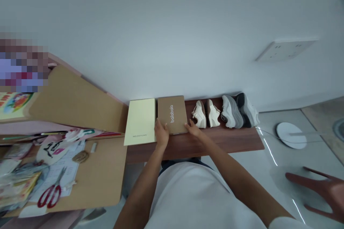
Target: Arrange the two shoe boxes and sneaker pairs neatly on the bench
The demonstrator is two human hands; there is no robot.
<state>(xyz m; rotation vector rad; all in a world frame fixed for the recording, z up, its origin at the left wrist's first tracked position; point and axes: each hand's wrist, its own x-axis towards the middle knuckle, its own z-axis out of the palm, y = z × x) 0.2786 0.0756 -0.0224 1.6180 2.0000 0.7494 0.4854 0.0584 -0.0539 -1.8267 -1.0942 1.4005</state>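
Note:
A brown shoebox [172, 113] printed "balabala" sits on a dark wooden bench [228, 137] against the white wall. My left hand [161, 133] grips its near left corner, fingers curled on the lid. At the box's near right corner, my right hand [194, 129] is pressed on the edge. A pale yellow box [141, 121] lies right beside it on the left, touching it. To the right stand a pair of white sneakers [205, 113] and a pair of grey sneakers [240, 111].
A cardboard-topped desk [99, 175] at left carries papers, red scissors [49, 194] and a twine ball [80, 156]. A white round lamp base [291, 134] with a cable lies on the glossy floor at right. A reddish stool leg [319, 184] juts in at lower right.

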